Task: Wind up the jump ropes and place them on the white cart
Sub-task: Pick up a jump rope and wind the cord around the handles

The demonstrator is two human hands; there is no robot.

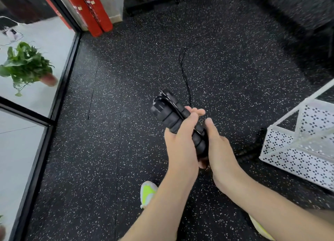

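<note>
Gripping the black jump rope handles together — left hand and right hand both wrapped around them.

The jump rope handles both hands grip look like matt black ribbed foam. Floor underneath is rough speckled rubber. Cart right of the hands is white punched metal, and the extinguishers far ahead-left are glossy red.

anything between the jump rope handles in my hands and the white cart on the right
Nothing visible does. The ridged black jump rope handles are gripped by the left hand and right hand, and only bare speckled black rubber floor separates them from the white perforated metal cart.
</note>
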